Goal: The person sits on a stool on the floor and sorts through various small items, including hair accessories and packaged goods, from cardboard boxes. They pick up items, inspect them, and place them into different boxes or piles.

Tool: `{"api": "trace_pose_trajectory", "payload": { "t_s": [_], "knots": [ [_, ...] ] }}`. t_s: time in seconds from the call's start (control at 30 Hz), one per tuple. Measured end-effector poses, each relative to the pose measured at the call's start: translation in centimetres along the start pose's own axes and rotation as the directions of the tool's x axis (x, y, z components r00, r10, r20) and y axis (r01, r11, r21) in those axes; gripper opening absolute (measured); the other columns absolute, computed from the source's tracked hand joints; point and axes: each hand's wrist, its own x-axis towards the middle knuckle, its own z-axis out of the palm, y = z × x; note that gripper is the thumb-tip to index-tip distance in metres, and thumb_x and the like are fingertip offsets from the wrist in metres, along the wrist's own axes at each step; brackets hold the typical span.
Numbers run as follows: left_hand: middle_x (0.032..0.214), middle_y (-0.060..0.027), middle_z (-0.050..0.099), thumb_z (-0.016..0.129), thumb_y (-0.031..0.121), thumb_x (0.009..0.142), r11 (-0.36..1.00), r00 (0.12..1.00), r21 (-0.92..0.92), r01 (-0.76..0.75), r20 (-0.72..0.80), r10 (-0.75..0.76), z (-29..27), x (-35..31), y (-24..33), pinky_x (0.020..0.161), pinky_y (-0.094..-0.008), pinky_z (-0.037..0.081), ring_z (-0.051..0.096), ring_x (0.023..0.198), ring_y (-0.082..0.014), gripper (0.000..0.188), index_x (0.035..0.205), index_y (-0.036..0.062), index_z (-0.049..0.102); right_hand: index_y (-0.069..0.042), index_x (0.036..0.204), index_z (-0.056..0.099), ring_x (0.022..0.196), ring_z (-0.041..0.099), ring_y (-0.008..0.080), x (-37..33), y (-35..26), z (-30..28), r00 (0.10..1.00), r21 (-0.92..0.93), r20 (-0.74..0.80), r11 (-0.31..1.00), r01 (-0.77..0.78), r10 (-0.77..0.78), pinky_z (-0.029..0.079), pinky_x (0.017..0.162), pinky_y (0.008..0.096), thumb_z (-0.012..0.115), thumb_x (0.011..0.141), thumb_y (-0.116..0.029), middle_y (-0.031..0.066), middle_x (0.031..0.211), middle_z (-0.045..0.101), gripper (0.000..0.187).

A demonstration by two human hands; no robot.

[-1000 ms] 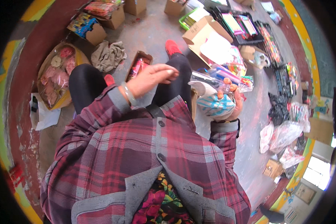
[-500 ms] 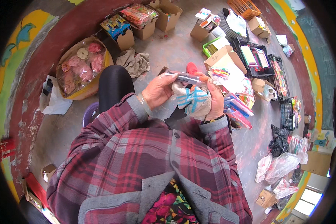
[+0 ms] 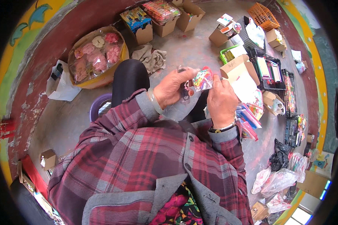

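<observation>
In front of my body, my left hand (image 3: 174,86) is closed on a crinkled clear packet (image 3: 185,92) with small dark pieces in it. My right hand (image 3: 222,98) pinches the right edge of a small clear bag of colourful bands (image 3: 202,79). That bag lies between the two hands, its left edge close to my left fingertips; whether they touch it, I cannot tell. A sliver of pale cloth (image 3: 206,111) shows beside my right hand, mostly hidden.
An open cardboard box (image 3: 239,71) with white sheets stands to the right, near a black crate (image 3: 266,69). Flat colourful packets (image 3: 248,119) lie by my right wrist. Ahead left are a large box of pink flowers (image 3: 122,52), a crumpled grey cloth (image 3: 149,58) and a purple basin (image 3: 95,107).
The striped cloth has left my right hand's grip. A bag of colourful bands is now between my hands, and the dark-filled packet sits lower in my left hand. The view has shifted.
</observation>
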Motion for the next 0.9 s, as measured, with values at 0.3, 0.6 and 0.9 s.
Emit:
{"api": "trace_pose_trajectory", "payload": {
  "t_s": [0.3,0.6,0.9],
  "knots": [
    [0.079,-0.0048,0.059,0.063,0.008,0.081,0.939,0.970,0.302,-0.165,-0.123,0.210,-1.7,-0.2,0.7,0.057,-0.0245,0.048,0.059,0.067,-0.0121,0.011,0.088,0.0031,0.055,0.001,0.100,0.063,0.080,0.061,0.0203,1.1,3.1,-0.9,0.875,0.757,0.178,0.506,-0.414,0.450,0.047,0.072,0.0287,0.060,0.084,-0.017,0.0134,0.088,0.063,0.025],
    [0.087,0.0012,0.058,0.064,0.015,0.083,0.861,0.952,0.408,-0.304,0.160,0.260,-0.2,-0.4,-1.7,0.065,-0.0213,0.045,0.054,0.078,-0.0059,0.022,0.101,0.0045,0.057,-0.002,0.091,0.064,0.085,0.060,0.0311,1.8,-3.7,-0.8,0.944,0.458,-0.313,0.855,0.243,-0.101,0.049,0.074,0.0357,0.064,0.074,-0.010,0.0148,0.091,0.061,0.018],
    [0.083,-0.0004,0.057,0.060,0.008,0.083,0.844,0.962,0.474,-0.251,0.222,0.161,-1.2,-1.5,-0.7,0.063,-0.0210,0.043,0.053,0.074,-0.0068,0.011,0.092,0.0034,0.055,-0.004,0.083,0.064,0.072,0.063,0.0250,1.7,-2.8,-0.1,0.959,0.606,-0.281,0.782,0.145,0.039,0.050,0.064,0.0318,0.063,0.074,-0.008,0.0107,0.078,0.063,0.010]
  ]
}}
